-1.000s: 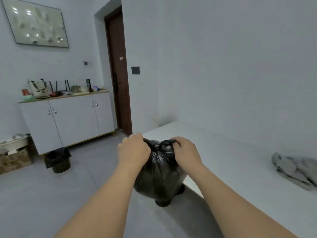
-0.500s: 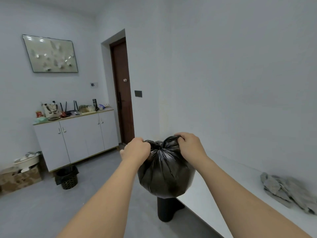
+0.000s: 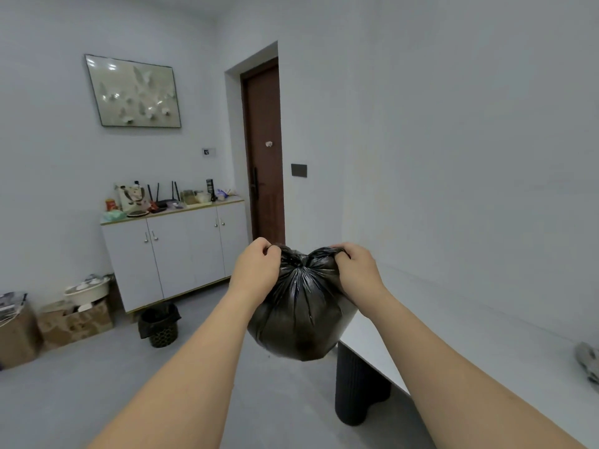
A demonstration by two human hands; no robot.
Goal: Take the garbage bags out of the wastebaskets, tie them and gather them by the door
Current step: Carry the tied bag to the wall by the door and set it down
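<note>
A full black garbage bag (image 3: 299,315) hangs in the air in front of me, its neck gathered into a knot at the top. My left hand (image 3: 256,270) grips the left ear of the bag's mouth. My right hand (image 3: 355,270) grips the right ear. Below and to the right stands a dark ribbed wastebasket (image 3: 358,388) on the floor, partly under the table edge. A second black wastebasket (image 3: 160,325) with a black liner stands by the cabinet. The brown door (image 3: 264,150) is shut at the back.
A white table (image 3: 453,338) runs along the right wall, with grey cloth (image 3: 588,364) at its far right. A white cabinet (image 3: 175,251) with clutter on top stands against the back wall. Cardboard boxes (image 3: 73,322) and a white basin (image 3: 87,288) sit at the left.
The bag has risen clear of the ribbed wastebasket, which now shows below it. My view has tilted up and both hands have pulled the bag's ears apart.
</note>
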